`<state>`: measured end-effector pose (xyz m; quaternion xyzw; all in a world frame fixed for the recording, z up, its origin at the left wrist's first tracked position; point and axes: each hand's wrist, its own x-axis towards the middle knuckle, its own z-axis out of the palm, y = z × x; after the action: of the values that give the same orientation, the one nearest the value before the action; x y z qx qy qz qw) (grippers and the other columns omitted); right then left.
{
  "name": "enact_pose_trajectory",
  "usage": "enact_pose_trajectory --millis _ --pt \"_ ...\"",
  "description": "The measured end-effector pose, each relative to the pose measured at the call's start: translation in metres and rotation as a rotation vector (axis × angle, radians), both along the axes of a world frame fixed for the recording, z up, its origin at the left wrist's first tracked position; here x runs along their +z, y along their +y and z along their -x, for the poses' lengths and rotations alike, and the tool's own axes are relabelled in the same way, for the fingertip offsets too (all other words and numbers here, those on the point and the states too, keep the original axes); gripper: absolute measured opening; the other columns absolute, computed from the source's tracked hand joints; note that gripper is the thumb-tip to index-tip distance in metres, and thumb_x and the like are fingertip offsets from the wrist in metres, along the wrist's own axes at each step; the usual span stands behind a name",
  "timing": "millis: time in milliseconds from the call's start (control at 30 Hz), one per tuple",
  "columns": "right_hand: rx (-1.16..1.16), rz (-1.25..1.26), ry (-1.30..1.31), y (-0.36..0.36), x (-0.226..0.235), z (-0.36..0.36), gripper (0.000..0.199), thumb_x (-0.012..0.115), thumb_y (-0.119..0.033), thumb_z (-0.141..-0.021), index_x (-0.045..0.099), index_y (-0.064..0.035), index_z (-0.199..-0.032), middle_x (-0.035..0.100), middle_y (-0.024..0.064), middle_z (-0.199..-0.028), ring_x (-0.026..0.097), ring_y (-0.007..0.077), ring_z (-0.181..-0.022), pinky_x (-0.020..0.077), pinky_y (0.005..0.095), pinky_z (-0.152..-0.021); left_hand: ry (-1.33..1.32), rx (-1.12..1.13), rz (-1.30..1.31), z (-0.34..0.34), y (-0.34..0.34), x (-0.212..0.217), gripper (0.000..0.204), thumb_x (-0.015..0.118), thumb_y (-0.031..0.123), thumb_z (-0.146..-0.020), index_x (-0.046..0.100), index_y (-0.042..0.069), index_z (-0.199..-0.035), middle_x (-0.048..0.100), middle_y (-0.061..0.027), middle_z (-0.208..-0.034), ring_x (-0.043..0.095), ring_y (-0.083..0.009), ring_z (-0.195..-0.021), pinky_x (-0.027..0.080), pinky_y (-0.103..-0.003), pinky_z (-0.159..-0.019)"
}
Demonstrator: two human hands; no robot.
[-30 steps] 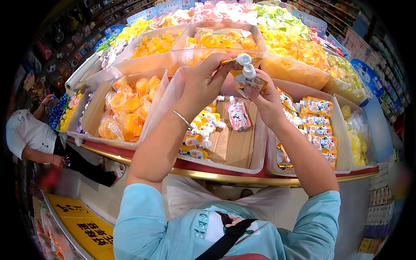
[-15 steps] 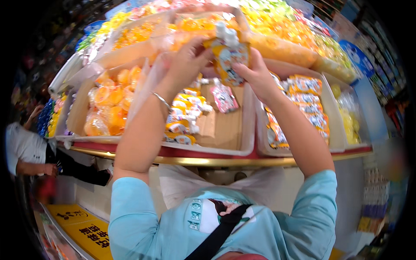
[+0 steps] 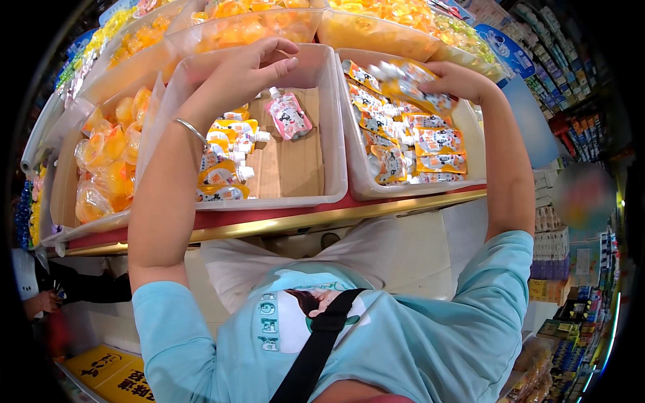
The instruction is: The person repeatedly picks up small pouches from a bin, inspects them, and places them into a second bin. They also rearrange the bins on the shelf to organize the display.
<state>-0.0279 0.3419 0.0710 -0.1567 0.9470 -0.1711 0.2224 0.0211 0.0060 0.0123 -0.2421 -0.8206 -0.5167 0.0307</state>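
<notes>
My right hand [image 3: 463,82] grips orange spouted pouches [image 3: 415,86], blurred by motion, above the far part of the right bin [image 3: 410,190]. In that bin, more orange pouches with white caps [image 3: 438,141] lie in rows. My left hand [image 3: 245,72] is empty, its thumb apart from the fingers, over the far left part of the middle bin [image 3: 336,151]. Below and right of it, a pink pouch [image 3: 289,115] lies alone on the bin's cardboard bottom. Orange pouches [image 3: 228,151] line that bin's left side, partly hidden by my left forearm.
Left of the middle bin stands a bin of orange jelly cups [image 3: 111,158]. Sloping clear bins of orange and yellow sweets [image 3: 379,33] rise behind. A gold-edged counter rim [image 3: 289,224] runs in front of me. A person's dark-clad leg [image 3: 94,282] shows at left.
My hands have parted. The right has carried the pouches rightward over the right bin, while the left has let go of them and moved left. The view has shifted right.
</notes>
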Motion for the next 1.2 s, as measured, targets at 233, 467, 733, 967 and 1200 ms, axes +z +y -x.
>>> enact_pose_trajectory --millis 233,467,733,967,1200 --pt "-0.17 -0.389 -0.174 0.023 -0.023 0.033 0.033 0.059 -0.036 -0.074 0.055 -0.0117 -0.095 0.051 0.0034 -0.067 0.047 0.0128 -0.048 0.0403 0.0266 -0.04 -0.026 -0.063 0.124 0.004 -0.004 -0.005 0.024 0.051 0.015 -0.085 0.05 -0.001 -0.102 0.054 -0.0034 -0.095 0.052 -0.0093 -0.091 0.044 -0.023 -0.08" --pt "-0.089 -0.308 0.086 0.03 -0.052 0.054 0.036 0.06 -0.029 -0.073 0.053 -0.011 -0.103 0.057 0.0058 -0.075 0.053 0.0154 -0.055 0.0427 0.0322 -0.048 -0.065 -0.032 0.124 0.006 -0.008 -0.007 0.022 0.051 0.014 -0.085 0.051 -0.001 -0.101 0.053 -0.0029 -0.095 0.052 -0.0089 -0.09 0.043 -0.023 -0.081" --pt "-0.124 0.03 0.144 0.033 -0.032 0.041 0.03 0.059 -0.027 -0.075 0.056 -0.0075 -0.098 0.057 0.0011 -0.076 0.051 0.0094 -0.057 0.0408 0.0266 -0.05 -0.043 -0.052 0.148 0.006 -0.007 -0.009 0.02 0.05 0.014 -0.085 0.052 0.0 -0.099 0.054 -0.0018 -0.093 0.051 -0.0075 -0.088 0.043 -0.022 -0.079" --pt "-0.302 0.358 -0.25 0.002 -0.049 0.034 0.024 0.053 -0.031 -0.081 0.054 -0.0105 -0.093 0.055 -0.0009 -0.079 0.049 0.0076 -0.071 0.04 0.0208 -0.053 -0.033 -0.032 0.188 0.005 -0.009 -0.008 0.021 0.051 0.014 -0.085 0.052 -0.001 -0.099 0.055 -0.0016 -0.091 0.051 -0.0076 -0.088 0.043 -0.022 -0.078" --pt "-1.019 1.362 -0.355 -0.046 -0.082 -0.014 0.029 0.04 -0.025 -0.087 0.044 -0.0058 -0.108 0.056 0.0145 -0.098 0.057 0.0221 -0.088 0.0477 0.0327 -0.062 0.032 -0.007 0.246 -0.001 -0.005 -0.003 0.022 0.052 0.017 -0.084 0.053 0.0 -0.097 0.056 -0.0011 -0.087 0.051 -0.0066 -0.083 0.042 -0.021 -0.074"
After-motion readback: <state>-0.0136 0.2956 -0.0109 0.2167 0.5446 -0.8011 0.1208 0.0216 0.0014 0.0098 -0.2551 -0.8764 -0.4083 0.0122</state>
